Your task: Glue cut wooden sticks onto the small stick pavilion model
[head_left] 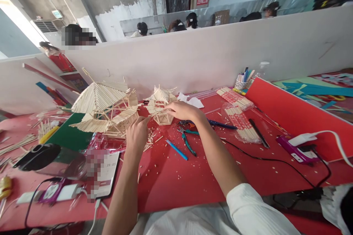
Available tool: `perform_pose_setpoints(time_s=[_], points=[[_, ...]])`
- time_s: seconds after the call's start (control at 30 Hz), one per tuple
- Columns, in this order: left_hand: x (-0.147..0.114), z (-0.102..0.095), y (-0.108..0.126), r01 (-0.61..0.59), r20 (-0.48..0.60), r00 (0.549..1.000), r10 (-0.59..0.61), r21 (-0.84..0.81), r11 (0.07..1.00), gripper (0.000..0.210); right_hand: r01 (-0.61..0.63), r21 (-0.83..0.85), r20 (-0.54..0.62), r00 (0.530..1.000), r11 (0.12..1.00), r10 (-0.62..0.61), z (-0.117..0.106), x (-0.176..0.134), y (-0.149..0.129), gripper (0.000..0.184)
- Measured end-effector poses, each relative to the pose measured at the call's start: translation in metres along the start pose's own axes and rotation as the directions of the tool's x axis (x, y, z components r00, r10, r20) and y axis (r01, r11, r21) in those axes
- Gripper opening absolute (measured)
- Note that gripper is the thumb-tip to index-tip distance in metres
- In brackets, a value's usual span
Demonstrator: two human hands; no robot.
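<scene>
A small pavilion model (163, 117) made of pale wooden sticks stands on the red tabletop, with a pointed roof and a lattice base. My right hand (184, 111) reaches over its right side, fingers bent together and touching it at mid-height. At its left, my left hand (137, 132) is closed with thumb and forefinger pinched towards the model. A thin pale piece seems to run from that pinch to the pavilion; whether it is a loose stick or part of the model, I cannot tell. A larger stick pavilion (100, 97) stands left of my left hand.
Teal-handled pliers (187, 141), a blue pen (177, 149) and stick scraps lie before the model. Packs of sticks (242, 123), a black cable (256, 158) and a red board (298, 117) are at right. A phone (107, 176) and clear bottle (66, 161) are at left.
</scene>
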State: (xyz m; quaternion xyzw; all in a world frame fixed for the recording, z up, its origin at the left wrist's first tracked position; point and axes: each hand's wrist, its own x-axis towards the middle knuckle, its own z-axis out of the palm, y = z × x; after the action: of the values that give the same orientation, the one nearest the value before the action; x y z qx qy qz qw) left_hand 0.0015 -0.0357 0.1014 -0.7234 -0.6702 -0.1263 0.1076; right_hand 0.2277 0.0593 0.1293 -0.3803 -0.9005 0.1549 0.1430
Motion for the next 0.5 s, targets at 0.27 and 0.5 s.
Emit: perform_pose_setpoints(time_s=[0.27,0.5], points=[[-0.001,0.003,0.001,0.018,-0.013,1.000,-0.018,0.004,1.000,0.051,-0.137,0.045,-0.012,0.990,0.990,0.137,-0.038,-0.038,0.013,0.036],[0.000,-0.002,0.001,0.014,-0.024,1.000,-0.014,-0.010,1.000,0.052,-0.369,-0.032,0.136,0.919,0.929,0.370,-0.045,-0.059,0.059,0.029]])
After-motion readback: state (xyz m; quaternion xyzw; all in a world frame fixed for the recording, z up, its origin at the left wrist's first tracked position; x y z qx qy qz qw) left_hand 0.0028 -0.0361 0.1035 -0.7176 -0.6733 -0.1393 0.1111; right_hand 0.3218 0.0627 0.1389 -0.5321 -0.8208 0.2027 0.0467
